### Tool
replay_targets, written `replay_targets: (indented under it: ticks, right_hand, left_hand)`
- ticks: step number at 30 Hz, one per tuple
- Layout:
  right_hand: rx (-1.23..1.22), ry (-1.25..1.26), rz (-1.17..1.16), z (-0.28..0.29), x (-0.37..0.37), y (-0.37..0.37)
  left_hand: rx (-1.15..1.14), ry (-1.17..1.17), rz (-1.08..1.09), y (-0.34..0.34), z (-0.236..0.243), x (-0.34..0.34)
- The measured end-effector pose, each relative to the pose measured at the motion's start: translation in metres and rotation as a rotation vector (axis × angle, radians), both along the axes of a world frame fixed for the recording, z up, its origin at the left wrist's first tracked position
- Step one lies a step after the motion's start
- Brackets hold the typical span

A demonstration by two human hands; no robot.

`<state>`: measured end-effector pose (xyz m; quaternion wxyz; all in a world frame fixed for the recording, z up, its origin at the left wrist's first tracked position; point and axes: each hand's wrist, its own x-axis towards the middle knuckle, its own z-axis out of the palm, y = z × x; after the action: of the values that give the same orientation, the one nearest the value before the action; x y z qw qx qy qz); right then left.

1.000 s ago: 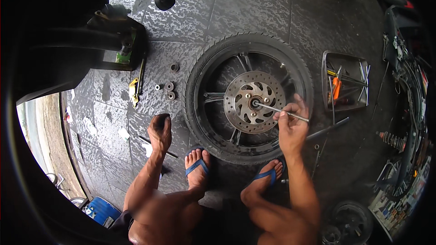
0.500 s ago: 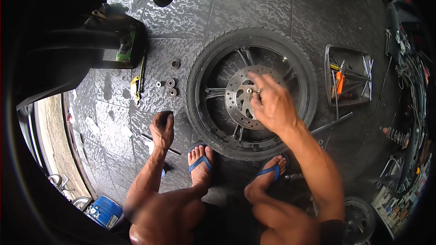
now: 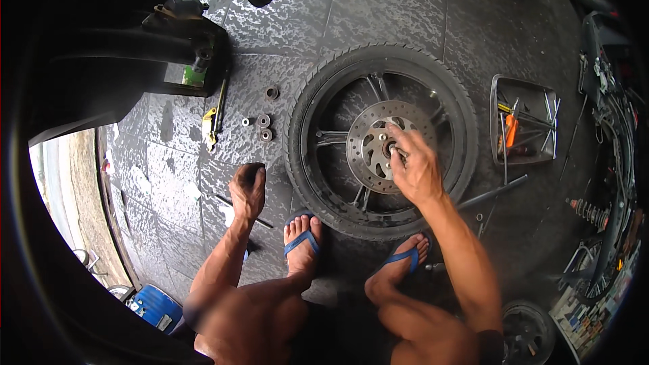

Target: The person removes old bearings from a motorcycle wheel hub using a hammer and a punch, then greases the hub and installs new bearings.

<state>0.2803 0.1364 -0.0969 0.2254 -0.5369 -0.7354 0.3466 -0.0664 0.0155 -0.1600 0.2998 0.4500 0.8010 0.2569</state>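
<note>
A motorcycle wheel (image 3: 329, 209) with a black tyre lies flat on the floor before me. Its drilled brake disc (image 3: 362, 172) faces up. My right hand (image 3: 418, 170) is over the hub (image 3: 388, 148), its fingertips and thumb drawn together around something small that I cannot make out. My left hand (image 3: 248, 191) hovers left of the tyre, its blackened fingers curled; whatever they may hold is hidden. Beyond it on the floor sit two bearings, one here (image 3: 263, 121) and one nearer (image 3: 266, 135), a dark ring (image 3: 272, 93) and a small metal sleeve (image 3: 246, 122).
At the right stands a tray (image 3: 495, 105) with an orange-handled tool (image 3: 511, 130) and several rods. A metal bar (image 3: 493, 191) reaches past the tyre's right edge. A yellow metal part (image 3: 209, 128) lies at left, near a green-and-black stand (image 3: 194, 76). A thin rod (image 3: 260, 220) lies below my left hand.
My right hand has lowered onto the hub's centre, its fingers less blurred now. My left hand stays curled in nearly the same place. The whole view has shifted slightly.
</note>
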Motion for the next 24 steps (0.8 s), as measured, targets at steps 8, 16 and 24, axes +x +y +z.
replay_targets:
  ticks: [8,16,24]
  right_hand:
    - [-0.098,-0.001,0.031,0.006,0.007,0.004]
    - [0.025,0.166,-0.893,-0.029,0.121,-0.152]
    - [-0.703,-0.367,-1.231,-0.051,0.137,-0.407]
  left_hand:
    - [0.005,0.005,-0.026,-0.011,0.01,-0.001]
    - [-0.222,0.528,-0.008,-0.143,-0.011,-0.047]
    - [-0.273,0.532,-0.1,-0.177,-0.038,-0.076]
